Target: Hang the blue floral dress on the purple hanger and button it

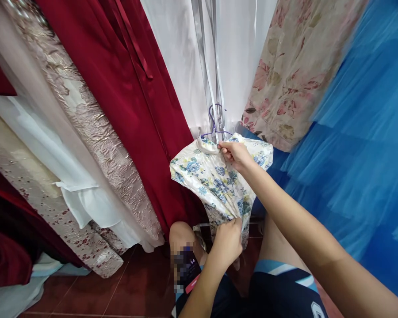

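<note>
A white garment with blue and yellow flowers (192,166) hangs on a purple hanger (214,121) in front of me. My right hand (235,154) pinches it at the neckline, just below the hanger. Lower down, my left hand (227,240) is closed on the cloth at the narrow waist, pulling it into folds. The part below the left hand is mostly covered by my hand and forearm. Pale ribbons (215,75) run down to the hanger's hook; how they join it is hard to make out.
Long dresses hang all around: a dark red satin one (132,110), a floral beige one (281,84) and a blue ruffled tulle one (358,145). More gowns (96,145) crowd the left. A phone (189,265) rests on my thigh above the red tiled floor (126,291).
</note>
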Demonstrator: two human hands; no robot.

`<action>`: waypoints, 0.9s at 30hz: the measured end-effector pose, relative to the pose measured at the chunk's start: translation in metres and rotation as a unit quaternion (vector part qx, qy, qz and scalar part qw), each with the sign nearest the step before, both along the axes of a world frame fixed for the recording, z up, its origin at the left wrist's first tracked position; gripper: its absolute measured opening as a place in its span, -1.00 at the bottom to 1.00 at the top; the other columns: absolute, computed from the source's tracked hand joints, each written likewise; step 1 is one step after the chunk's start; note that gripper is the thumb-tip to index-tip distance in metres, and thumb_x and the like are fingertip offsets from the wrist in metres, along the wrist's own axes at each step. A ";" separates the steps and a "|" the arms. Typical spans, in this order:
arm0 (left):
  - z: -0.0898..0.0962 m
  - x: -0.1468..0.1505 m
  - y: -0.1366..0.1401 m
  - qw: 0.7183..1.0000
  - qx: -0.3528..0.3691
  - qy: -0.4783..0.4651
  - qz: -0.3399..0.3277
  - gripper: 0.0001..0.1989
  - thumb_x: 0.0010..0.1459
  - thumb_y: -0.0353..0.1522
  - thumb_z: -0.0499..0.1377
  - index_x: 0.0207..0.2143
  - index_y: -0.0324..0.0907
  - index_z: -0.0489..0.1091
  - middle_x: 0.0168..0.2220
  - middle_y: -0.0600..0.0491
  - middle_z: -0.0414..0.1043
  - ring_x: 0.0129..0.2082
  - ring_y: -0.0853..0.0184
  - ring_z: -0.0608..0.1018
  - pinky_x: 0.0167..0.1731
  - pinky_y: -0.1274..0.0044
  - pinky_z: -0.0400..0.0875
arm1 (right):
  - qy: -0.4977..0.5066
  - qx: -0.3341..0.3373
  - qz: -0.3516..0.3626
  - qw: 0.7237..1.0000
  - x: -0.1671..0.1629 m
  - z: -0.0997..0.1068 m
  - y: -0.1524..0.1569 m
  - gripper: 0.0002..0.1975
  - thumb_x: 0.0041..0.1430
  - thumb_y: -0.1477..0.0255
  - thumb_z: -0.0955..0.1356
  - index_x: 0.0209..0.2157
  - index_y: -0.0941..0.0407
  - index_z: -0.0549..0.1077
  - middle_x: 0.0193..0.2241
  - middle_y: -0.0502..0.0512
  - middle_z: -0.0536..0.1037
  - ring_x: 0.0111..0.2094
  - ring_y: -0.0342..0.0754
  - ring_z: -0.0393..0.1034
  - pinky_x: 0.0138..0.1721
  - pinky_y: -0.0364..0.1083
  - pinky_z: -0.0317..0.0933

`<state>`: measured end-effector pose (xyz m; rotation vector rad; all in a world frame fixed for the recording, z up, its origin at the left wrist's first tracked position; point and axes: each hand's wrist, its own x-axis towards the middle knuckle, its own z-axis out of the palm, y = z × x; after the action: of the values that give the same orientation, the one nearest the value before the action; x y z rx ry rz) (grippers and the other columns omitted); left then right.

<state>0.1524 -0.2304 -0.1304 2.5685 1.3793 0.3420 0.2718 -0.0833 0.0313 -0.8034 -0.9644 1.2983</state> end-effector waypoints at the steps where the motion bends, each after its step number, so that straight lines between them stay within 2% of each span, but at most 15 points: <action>1: -0.002 -0.001 0.000 1.000 -0.005 -0.012 -0.002 -0.77 0.06 -0.58 0.08 -0.25 -0.15 0.34 -0.31 -0.05 0.49 -0.31 0.16 0.55 -0.37 0.48 0.23 | -0.001 0.005 0.002 1.000 0.000 0.001 0.000 -0.79 0.09 0.43 0.43 -0.55 0.19 0.41 -0.72 -0.10 0.28 -0.71 -0.30 -0.04 -0.71 -0.21 -0.17; 5: -0.008 -0.004 0.006 0.993 -0.040 -0.113 0.003 -0.84 0.07 -0.55 0.11 -0.32 -0.13 0.34 -0.38 0.05 0.45 -0.38 0.25 0.50 -0.42 0.52 0.22 | -0.011 0.027 0.000 1.000 0.000 0.000 -0.006 -0.77 0.09 0.36 0.43 -0.53 0.17 0.40 -0.70 -0.08 0.33 -0.71 -0.28 0.01 -0.69 -0.20 -0.14; 8: -0.001 -0.008 0.017 0.976 -0.053 -0.210 -0.001 -0.90 0.10 -0.51 0.14 -0.36 -0.14 0.36 -0.41 0.07 0.43 -0.38 0.30 0.48 -0.39 0.54 0.28 | -0.018 0.043 -0.006 0.999 0.003 -0.004 -0.012 -0.80 0.09 0.35 0.41 -0.51 0.15 0.40 -0.70 -0.08 0.35 -0.71 -0.27 0.04 -0.67 -0.20 -0.12; 11: 0.027 -0.013 0.036 0.947 -0.010 -0.322 0.001 -0.95 0.18 -0.44 0.14 -0.29 -0.16 0.39 -0.36 0.06 0.44 -0.33 0.31 0.49 -0.27 0.51 0.36 | -0.026 0.059 -0.012 0.998 0.005 -0.007 -0.017 -0.87 0.07 0.40 0.38 -0.49 0.16 0.42 -0.71 -0.08 0.36 -0.71 -0.26 0.05 -0.66 -0.21 -0.12; 15: 0.089 -0.020 0.078 0.887 0.120 -0.444 0.051 -0.82 0.30 -0.32 0.10 -0.09 -0.14 0.41 -0.27 0.02 0.45 -0.28 0.34 0.49 -0.24 0.52 0.37 | -0.051 0.087 -0.028 0.994 0.006 -0.010 -0.024 -0.90 0.05 0.42 0.38 -0.48 0.14 0.42 -0.70 -0.11 0.36 -0.71 -0.26 0.07 -0.65 -0.21 -0.12; 18: 0.128 -0.021 0.112 0.874 0.152 -0.462 0.017 -0.66 0.33 -0.29 0.09 0.13 -0.11 0.33 -0.36 0.08 0.41 -0.47 0.40 0.39 -0.39 0.55 0.32 | -0.071 0.105 -0.023 0.992 0.008 -0.012 -0.029 -0.87 0.05 0.40 0.40 -0.48 0.12 0.39 -0.70 -0.11 0.37 -0.70 -0.25 0.08 -0.64 -0.20 -0.09; 20: 0.142 -0.017 0.130 0.883 0.159 -0.440 -0.019 -0.70 0.33 -0.26 0.10 0.05 -0.14 0.39 -0.38 0.09 0.42 -0.49 0.42 0.38 -0.42 0.56 0.29 | -0.084 0.116 -0.021 0.990 0.009 -0.015 -0.030 -0.85 0.06 0.38 0.40 -0.49 0.11 0.38 -0.71 -0.11 0.37 -0.70 -0.25 0.09 -0.62 -0.20 -0.07; 23: 0.150 -0.011 0.145 0.889 0.175 -0.419 -0.052 -0.81 0.30 -0.26 0.14 -0.22 -0.20 0.44 -0.39 0.07 0.45 -0.44 0.40 0.44 -0.40 0.57 0.31 | -0.098 0.138 -0.023 0.985 0.012 -0.024 -0.027 -0.85 0.10 0.38 0.38 -0.49 0.11 0.37 -0.71 -0.11 0.37 -0.69 -0.24 0.09 -0.62 -0.20 -0.09; 27: 0.151 -0.007 0.151 0.898 0.210 -0.383 -0.062 -0.86 0.27 -0.32 0.15 -0.33 -0.19 0.39 -0.45 0.11 0.43 -0.47 0.41 0.47 -0.42 0.59 0.31 | -0.092 0.169 -0.030 0.981 0.013 -0.039 -0.020 -0.81 0.10 0.35 0.38 -0.51 0.11 0.34 -0.69 -0.11 0.37 -0.67 -0.23 0.08 -0.60 -0.19 -0.09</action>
<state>0.1457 -0.0797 0.0206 2.3329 0.8952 1.5664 0.2843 -0.1033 -0.0073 -0.6878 -1.2605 0.9836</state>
